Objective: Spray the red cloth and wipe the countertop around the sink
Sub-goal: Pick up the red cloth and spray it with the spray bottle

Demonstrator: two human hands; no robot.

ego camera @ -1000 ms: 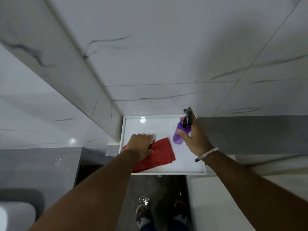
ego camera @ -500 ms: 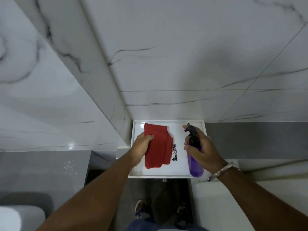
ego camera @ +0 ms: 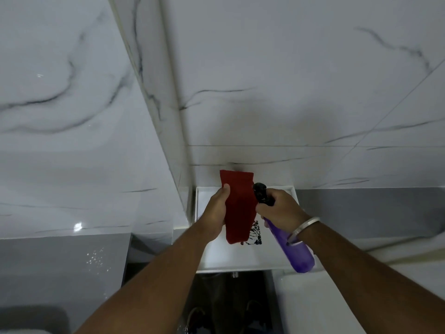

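— Where's the cloth?

— The cloth (ego camera: 239, 208) hangs upright above the tray (ego camera: 295, 194), clamped along its left edge in the left hand (ego camera: 216, 214), thumb on the front. Its lower end covers part of a dark print (ego camera: 254, 235) on the tray (too blurred to read).

— And the bottle?

— The right hand (ego camera: 280, 208) is wrapped tight round the neck of the purple bottle (ego camera: 292, 247), the black nozzle (ego camera: 260, 190) right beside the cloth. Its fingers hide the trigger, so I can't tell if it's pressed. A bangle (ego camera: 304, 229) crosses the wrist.

— The sink?

— Only a white edge (ego camera: 313, 304) at lower right, cut off. Shoes (ego camera: 252, 309) below are dim.
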